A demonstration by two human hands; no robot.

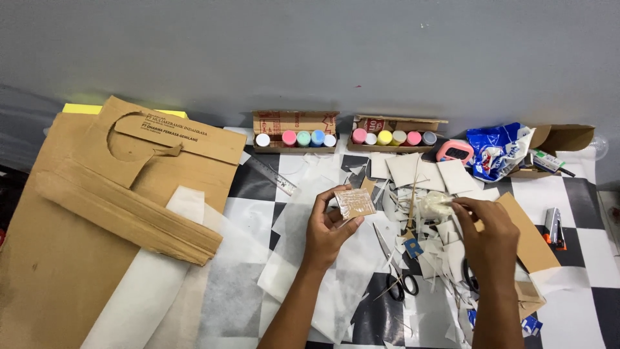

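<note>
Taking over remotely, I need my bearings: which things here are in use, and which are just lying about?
In use:
left hand holding small cardboard square
right hand on white wad
paper scraps

Lying about:
scissors
ruler
paint pots
stapler
large cardboard sheets
blue bag

The right hand [485, 229] hides its fingertips' grip — the large cardboard sheet [58, 271] runs off-frame.

Plain grey wall [387, 45] behind, black & white checkered floor [581, 194] w/ even light.
</note>
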